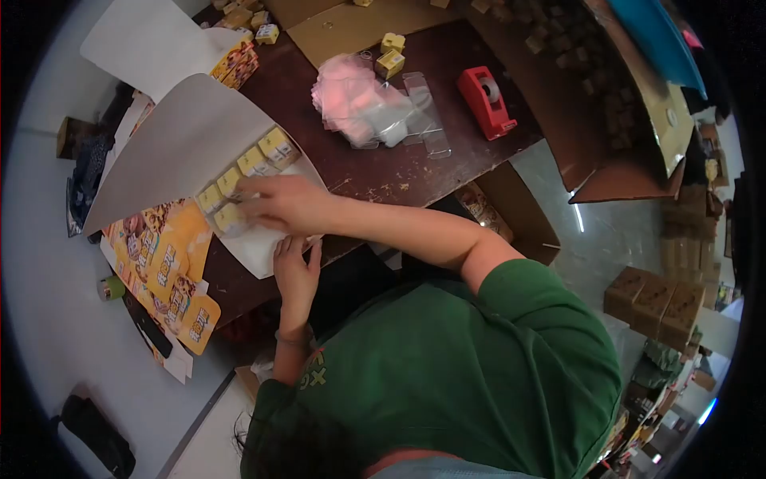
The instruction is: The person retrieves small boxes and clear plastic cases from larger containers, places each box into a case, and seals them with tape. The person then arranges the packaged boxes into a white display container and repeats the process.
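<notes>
Handling small boxes (254,162) over dark flecked tabletop (447,68); cartons (654,307) well away.

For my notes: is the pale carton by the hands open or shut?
Open: the carton shows its pale inside, yellow boxes uncovered.

Small boxes (275,145) are showing yellow and white. Flat cartons (163,259) are wearing patterned orange. A dispenser (479,110) is showing red

From head height, the desk (439,60) is viewed forward and steeply downward, at close range, through one wide-angle lens.
</notes>
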`<action>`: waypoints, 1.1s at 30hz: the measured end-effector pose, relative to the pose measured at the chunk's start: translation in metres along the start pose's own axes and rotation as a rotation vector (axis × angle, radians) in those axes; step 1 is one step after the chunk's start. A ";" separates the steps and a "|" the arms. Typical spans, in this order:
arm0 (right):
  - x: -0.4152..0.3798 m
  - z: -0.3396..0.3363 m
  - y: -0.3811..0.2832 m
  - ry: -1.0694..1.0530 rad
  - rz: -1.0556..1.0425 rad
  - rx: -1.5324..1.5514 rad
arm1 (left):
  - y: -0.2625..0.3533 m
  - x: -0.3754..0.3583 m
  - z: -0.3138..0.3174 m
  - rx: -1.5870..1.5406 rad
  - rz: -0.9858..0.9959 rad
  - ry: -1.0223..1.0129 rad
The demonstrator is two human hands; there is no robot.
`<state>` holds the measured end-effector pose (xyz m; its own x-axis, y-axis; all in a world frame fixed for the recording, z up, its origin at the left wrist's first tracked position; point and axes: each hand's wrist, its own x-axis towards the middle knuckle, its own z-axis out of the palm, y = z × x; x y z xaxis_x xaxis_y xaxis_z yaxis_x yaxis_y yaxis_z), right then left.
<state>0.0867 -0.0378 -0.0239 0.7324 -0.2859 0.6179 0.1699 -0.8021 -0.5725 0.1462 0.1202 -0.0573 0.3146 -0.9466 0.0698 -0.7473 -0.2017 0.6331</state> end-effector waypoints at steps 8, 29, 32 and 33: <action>-0.109 -0.160 0.127 0.335 1.052 -1.050 | 0.057 0.017 0.004 -0.314 0.097 0.047; -0.164 -0.193 -0.050 0.319 0.448 -0.662 | 0.139 0.082 0.075 -1.508 -0.178 -0.986; -0.177 -0.197 -0.038 0.106 0.473 -0.248 | 0.131 0.073 0.085 -1.541 -0.201 -1.101; -0.177 -0.203 -0.038 0.090 0.503 -0.171 | 0.134 0.073 0.082 -1.546 -0.228 -1.139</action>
<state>-0.1833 -0.0637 -0.0021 0.6350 -0.6948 0.3376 -0.3029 -0.6260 -0.7186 0.0210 0.0035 -0.0301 -0.6309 -0.7606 -0.1530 0.5317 -0.5675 0.6287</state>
